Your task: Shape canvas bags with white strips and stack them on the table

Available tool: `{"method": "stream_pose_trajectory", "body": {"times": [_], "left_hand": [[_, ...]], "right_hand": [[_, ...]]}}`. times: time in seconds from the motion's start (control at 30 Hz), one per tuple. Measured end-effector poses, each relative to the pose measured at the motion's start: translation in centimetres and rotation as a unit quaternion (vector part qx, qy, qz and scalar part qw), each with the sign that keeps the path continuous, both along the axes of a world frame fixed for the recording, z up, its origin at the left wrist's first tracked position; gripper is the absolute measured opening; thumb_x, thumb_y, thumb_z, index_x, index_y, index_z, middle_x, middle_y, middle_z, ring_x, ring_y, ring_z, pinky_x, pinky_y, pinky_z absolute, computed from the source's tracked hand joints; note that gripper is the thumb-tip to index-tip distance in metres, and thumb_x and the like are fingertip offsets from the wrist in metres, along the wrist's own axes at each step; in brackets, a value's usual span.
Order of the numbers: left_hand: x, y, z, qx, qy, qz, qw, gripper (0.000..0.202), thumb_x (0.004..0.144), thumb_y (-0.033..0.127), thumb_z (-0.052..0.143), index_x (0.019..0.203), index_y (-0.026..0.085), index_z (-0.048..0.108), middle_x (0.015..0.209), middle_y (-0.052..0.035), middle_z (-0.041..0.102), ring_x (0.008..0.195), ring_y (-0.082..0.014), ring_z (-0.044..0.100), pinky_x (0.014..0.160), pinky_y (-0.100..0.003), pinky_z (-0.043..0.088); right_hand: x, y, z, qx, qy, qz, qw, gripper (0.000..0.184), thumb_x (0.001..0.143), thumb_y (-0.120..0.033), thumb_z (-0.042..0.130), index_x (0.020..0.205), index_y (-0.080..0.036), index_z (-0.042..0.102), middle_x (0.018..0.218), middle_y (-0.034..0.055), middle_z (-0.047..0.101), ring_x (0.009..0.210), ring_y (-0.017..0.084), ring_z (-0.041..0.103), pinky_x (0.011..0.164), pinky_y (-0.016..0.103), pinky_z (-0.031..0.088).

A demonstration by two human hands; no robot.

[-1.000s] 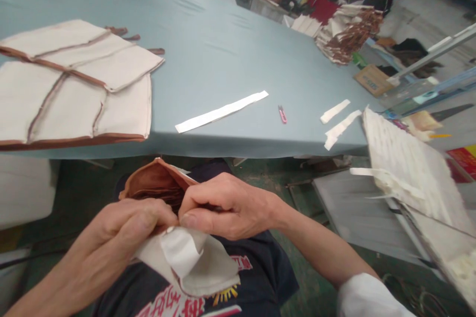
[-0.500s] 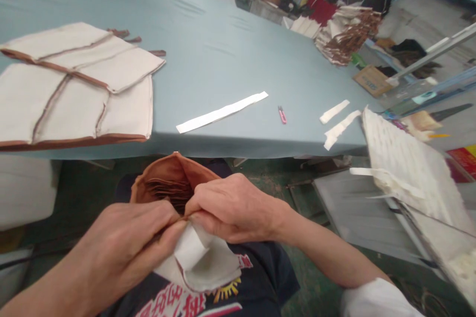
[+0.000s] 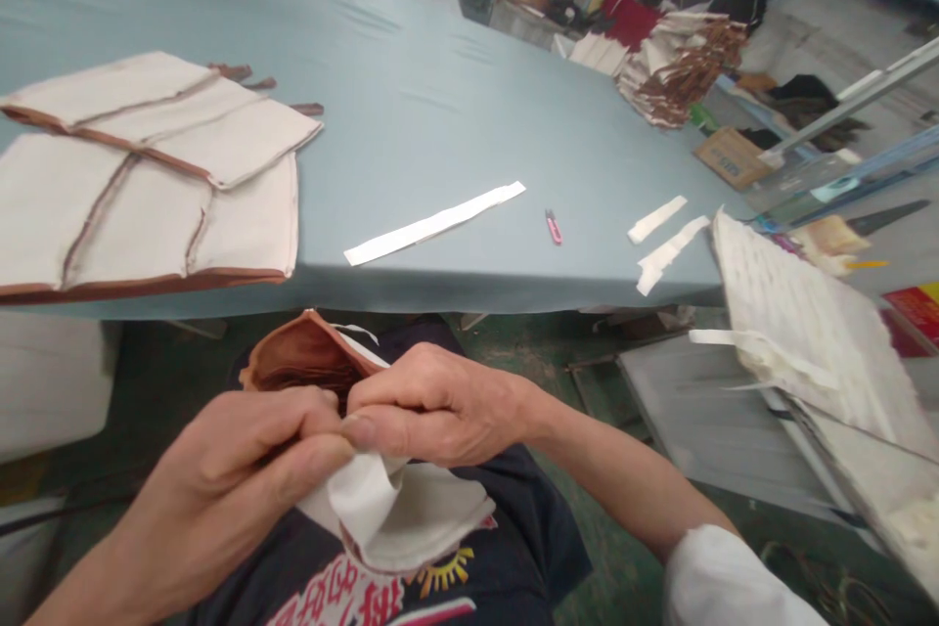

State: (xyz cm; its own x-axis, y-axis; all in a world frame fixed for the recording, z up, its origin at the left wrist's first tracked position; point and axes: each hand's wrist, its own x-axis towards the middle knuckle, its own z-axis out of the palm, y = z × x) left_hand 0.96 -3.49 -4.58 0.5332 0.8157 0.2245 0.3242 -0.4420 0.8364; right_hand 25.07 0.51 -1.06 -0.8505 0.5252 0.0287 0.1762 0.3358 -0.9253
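My left hand [image 3: 256, 469] and my right hand [image 3: 432, 406] meet above my lap, both pinching the edge of a sewn fabric piece [image 3: 411, 514]. Cream cloth hangs folded below my fingers. On the far side the piece opens out in brown cloth [image 3: 293, 352] with dark folds inside. My thumbs lie side by side on top, and the exact spot they grip is hidden under them. Under the cloth lies a dark apron [image 3: 506, 558] with red and yellow print.
On the blue-green table [image 3: 440, 117] lie cream panels with brown edging [image 3: 242, 225], a white strip [image 3: 436, 223], pink thread snips [image 3: 553, 227] and two short cream strips [image 3: 664, 249]. A cream padded board [image 3: 814, 313] stands at right. A fabric pile [image 3: 682, 64] sits at the far corner.
Both hands have shifted slightly left with the fabric piece, still gripping it. The brown opening has narrowed and tilted, and a white edge now shows beside it. The table things lie as before.
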Motion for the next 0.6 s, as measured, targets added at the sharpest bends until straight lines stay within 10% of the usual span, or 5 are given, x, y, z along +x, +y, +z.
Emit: {"method": "stream_pose_trajectory", "body": {"times": [0.37,0.6], "left_hand": [[0.4,2.3,0.4,-0.167,-0.046,-0.02,0.985,0.048,0.102,0.042,0.064,0.06,0.022,0.054,0.056,0.0068,0.045,0.048,-0.0094,0.039,0.042,-0.018,0.03],[0.0,1.8,-0.1,-0.102,0.014,-0.029,0.994,0.049,0.11,0.037,0.052,0.064,0.025,0.038,0.06,0.0078,0.035,0.05,-0.0103,0.035,0.044,-0.022,0.029]], "right_hand": [[0.1,-1.0,-1.3,0.342,-0.116,-0.053,0.931,0.037,0.121,-0.028,0.042,0.096,-0.019,0.069,0.088,0.005,0.078,0.081,0.017,0.07,0.066,0.03,0.04],[0.4,-0.3,0.4,0.32,-0.181,0.04,0.929,0.015,0.112,-0.018,0.061,0.099,-0.019,0.069,0.092,0.0055,0.081,0.083,0.021,0.071,0.072,0.033,0.047]]}}
